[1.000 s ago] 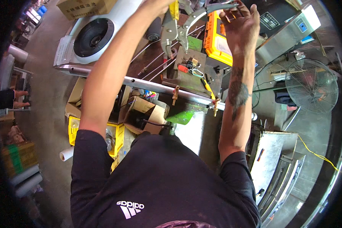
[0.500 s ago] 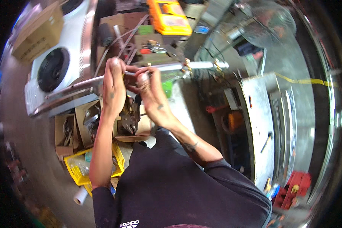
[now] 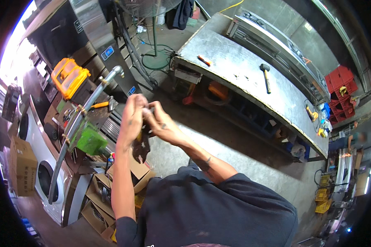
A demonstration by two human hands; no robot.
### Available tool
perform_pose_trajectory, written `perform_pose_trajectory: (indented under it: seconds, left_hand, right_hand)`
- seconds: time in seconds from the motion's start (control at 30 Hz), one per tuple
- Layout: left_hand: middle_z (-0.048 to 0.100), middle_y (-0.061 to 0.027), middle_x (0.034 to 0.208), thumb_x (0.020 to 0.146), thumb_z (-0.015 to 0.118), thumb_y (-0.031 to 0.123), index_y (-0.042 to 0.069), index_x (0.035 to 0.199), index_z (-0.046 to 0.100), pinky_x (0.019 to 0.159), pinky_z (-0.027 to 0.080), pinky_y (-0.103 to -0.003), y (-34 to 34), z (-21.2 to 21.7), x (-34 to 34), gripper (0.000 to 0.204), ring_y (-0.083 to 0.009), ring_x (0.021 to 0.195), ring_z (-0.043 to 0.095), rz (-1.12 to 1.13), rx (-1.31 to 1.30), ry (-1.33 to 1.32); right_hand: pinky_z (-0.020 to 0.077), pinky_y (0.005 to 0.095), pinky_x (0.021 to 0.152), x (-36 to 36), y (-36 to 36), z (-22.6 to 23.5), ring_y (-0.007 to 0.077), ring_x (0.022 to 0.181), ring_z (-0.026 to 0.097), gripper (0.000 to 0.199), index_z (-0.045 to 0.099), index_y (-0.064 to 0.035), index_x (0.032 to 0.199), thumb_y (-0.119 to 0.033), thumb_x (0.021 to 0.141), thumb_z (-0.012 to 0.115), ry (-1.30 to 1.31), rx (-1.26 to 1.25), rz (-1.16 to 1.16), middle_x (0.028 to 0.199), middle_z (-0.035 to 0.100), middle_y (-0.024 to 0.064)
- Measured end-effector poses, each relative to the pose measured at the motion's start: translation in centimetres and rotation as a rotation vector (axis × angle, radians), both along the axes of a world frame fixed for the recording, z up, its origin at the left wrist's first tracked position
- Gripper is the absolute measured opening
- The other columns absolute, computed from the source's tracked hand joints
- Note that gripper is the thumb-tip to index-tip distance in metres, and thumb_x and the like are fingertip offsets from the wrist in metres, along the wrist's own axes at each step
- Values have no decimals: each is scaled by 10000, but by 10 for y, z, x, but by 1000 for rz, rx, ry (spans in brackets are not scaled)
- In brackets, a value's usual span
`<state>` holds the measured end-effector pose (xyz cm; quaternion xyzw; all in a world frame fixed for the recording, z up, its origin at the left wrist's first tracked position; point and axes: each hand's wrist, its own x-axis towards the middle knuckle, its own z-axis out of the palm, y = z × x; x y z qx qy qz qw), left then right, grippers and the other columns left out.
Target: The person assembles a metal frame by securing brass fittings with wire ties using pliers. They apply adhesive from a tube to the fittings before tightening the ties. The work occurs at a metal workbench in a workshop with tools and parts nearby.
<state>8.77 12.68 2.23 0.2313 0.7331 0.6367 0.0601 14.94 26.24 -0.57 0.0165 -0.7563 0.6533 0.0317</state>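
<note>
Left of raised hands: long grey metal pipe (image 3: 79,123), green block (image 3: 90,140), yellow plastic case (image 3: 70,76) crowd in. Right: bare concrete floor (image 3: 235,136) open up to steel worktop (image 3: 235,70) edge.

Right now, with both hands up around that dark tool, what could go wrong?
The left hand and right hand meet on the dark tool in mid-air, over open cardboard boxes; a slip could drop it among them. The fingers sit close together on it, so a pinch seems possible. The metal pipe juts out near the left hand.

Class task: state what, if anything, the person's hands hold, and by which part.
Both hands, left hand and right hand, grip a dark tool by its upper end; the exact part is hidden.
</note>
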Motion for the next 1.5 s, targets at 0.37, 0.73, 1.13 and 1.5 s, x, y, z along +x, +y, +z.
perform_pose_trajectory:
  seconds: [0.37, 0.73, 1.13, 1.5]
  left_hand:
    - [655, -8, 1006, 1129, 418, 503, 59, 1214, 657, 765, 517, -293, 199, -95, -33, 512, -106, 864, 585, -43, -132, -300]
    - [702, -45, 993, 1060, 615, 466, 46, 1113, 670, 839, 557, -296, 381, -190, 21, 427, -130, 920, 663, -216, 593, -1222]
    - [654, -67, 894, 957, 738, 137, 64, 1233, 492, 606, 605, -381, 426, -244, -259, 376, -220, 714, 726, 250, 126, -737]
    - [641, -375, 1052, 816, 775, 342, -120, 1161, 580, 909, 508, -563, 489, -326, -426, 608, -538, 998, 641, 180, -750, 142]
  right_hand:
    - [691, 432, 688, 92, 300, -103, 176, 844, 718, 429, 456, -95, 1229, -485, 1075, 544, -135, -834, -867, 1005, 620, 67]
    - [582, 549, 983, 13, 303, -157, 339, 1169, 618, 367, 346, -119, 1249, -415, 1107, 511, 42, -1229, -955, 1277, 508, 133]
    - [509, 309, 952, -146, 365, -198, 147, 1087, 605, 277, 531, -38, 1344, -114, 1081, 568, -520, -640, -463, 1266, 591, 81]
    - [573, 305, 767, -80, 518, -239, 119, 849, 645, 152, 602, -18, 1191, -114, 1098, 527, -644, -231, -950, 1029, 674, 54]
